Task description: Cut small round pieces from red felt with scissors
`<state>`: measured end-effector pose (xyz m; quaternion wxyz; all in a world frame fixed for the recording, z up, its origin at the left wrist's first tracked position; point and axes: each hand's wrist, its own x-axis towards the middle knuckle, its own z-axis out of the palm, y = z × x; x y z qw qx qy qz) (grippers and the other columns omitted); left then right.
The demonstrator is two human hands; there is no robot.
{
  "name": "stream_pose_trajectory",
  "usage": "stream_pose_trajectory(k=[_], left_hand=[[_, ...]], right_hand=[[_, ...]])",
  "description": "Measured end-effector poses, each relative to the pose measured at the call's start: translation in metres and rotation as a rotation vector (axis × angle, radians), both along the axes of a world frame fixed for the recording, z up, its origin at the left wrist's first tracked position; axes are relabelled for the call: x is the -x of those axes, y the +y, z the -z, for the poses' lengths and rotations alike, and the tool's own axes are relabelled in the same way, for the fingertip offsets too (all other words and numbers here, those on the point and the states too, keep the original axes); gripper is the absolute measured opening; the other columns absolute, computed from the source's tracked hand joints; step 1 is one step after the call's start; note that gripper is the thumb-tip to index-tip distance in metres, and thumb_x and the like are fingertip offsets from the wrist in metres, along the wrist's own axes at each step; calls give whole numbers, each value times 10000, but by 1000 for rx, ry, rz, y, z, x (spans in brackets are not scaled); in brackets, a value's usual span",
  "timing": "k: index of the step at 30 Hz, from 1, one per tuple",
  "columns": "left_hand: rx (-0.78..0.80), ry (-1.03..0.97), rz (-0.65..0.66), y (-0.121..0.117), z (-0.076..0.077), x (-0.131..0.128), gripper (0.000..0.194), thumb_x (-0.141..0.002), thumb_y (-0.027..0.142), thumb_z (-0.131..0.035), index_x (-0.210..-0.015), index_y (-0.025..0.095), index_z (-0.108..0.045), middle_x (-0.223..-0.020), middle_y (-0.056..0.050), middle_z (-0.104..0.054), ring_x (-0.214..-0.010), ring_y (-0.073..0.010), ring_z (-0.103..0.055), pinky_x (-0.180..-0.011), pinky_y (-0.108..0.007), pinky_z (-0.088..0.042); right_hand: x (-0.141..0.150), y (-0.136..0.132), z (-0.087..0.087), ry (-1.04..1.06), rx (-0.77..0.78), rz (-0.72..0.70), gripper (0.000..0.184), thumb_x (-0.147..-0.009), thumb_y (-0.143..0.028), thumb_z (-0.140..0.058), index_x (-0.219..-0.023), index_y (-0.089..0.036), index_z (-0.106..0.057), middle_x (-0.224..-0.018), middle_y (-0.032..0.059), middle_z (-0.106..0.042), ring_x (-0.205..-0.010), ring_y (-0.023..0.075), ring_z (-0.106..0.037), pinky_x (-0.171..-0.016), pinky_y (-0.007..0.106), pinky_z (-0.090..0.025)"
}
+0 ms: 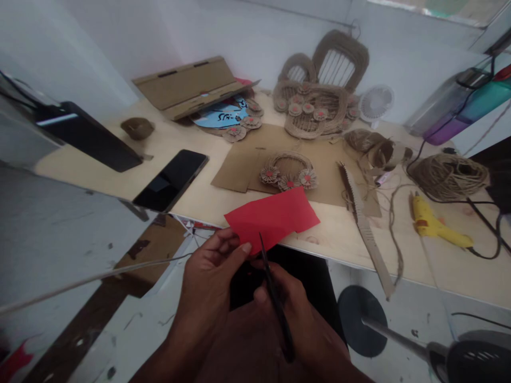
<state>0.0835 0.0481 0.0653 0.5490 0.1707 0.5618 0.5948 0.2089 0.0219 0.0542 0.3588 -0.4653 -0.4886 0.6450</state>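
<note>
My left hand (215,266) pinches the lower left corner of a sheet of red paper (275,215) between thumb and fingers. In my right hand (289,292) is a pair of black scissors (275,300), its blade tip lying over the paper's lower edge. How far the blades are parted is hard to make out. The paper is held above the table's front edge, over my lap. Just behind it, a small twine ring with pleated rosettes (289,182) and red centres rests on a flat cardboard sheet (235,173).
A black phone (171,181) and a dark upright device (88,135) stand left. Rightward lie a toothed cardboard strip (367,234), a yellow glue gun (437,223) and a twine ball (451,175). Twine-wrapped frames (319,101), a small fan (376,102) and an open cardboard box (187,88) line the back.
</note>
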Motion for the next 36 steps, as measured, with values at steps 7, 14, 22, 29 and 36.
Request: stream_pose_trajectory(k=[7, 14, 22, 29, 36], left_hand=[[-5, -3, -78, 0, -6, -8, 252, -615, 144, -786, -827, 195, -661, -736, 32, -701, -678, -104, -658, -621, -167, -534], [14, 36, -92, -1, -14, -19, 233, -625, 153, -769, -809, 192, -632, -666, 46, -675, -573, -99, -636, -506, -161, -507], [42, 51, -102, 0, -17, -25, 222, -623, 161, -751, -776, 190, -592, -615, 68, -640, -508, -77, -590, -483, -155, -464], [71, 61, -101, -2, -20, -29, 224, -636, 181, -743, -781, 198, -574, -659, 46, -653, -574, -96, -582, -538, -188, -467], [70, 89, -92, -1, -19, -30, 213, -645, 184, -735, -766, 202, -561, -635, 47, -641, -571, -100, -572, -525, -189, -454]], right_hand=[[1, -6, 1, 10, -44, 42, 358, -829, -306, -624, -1151, -149, -628, -1023, 83, -705, -924, 225, -644, -824, 317, -516], [4, -13, 7, 15, -68, 115, 381, -824, -360, -664, -1157, -177, -642, -1042, 69, -719, -912, 210, -665, -849, 285, -525], [10, -11, 0, 98, -160, 201, 420, -849, -487, -615, -1200, -260, -649, -1093, 47, -719, -1007, 226, -673, -910, 301, -530], [8, -8, -17, 10, -120, 168, 479, -855, -540, -588, -1213, -228, -643, -1127, 70, -717, -1039, 243, -669, -921, 323, -530], [3, -9, -26, -110, -120, 184, 493, -828, -583, -599, -1180, -245, -670, -1042, 66, -736, -1011, 258, -677, -829, 303, -571]])
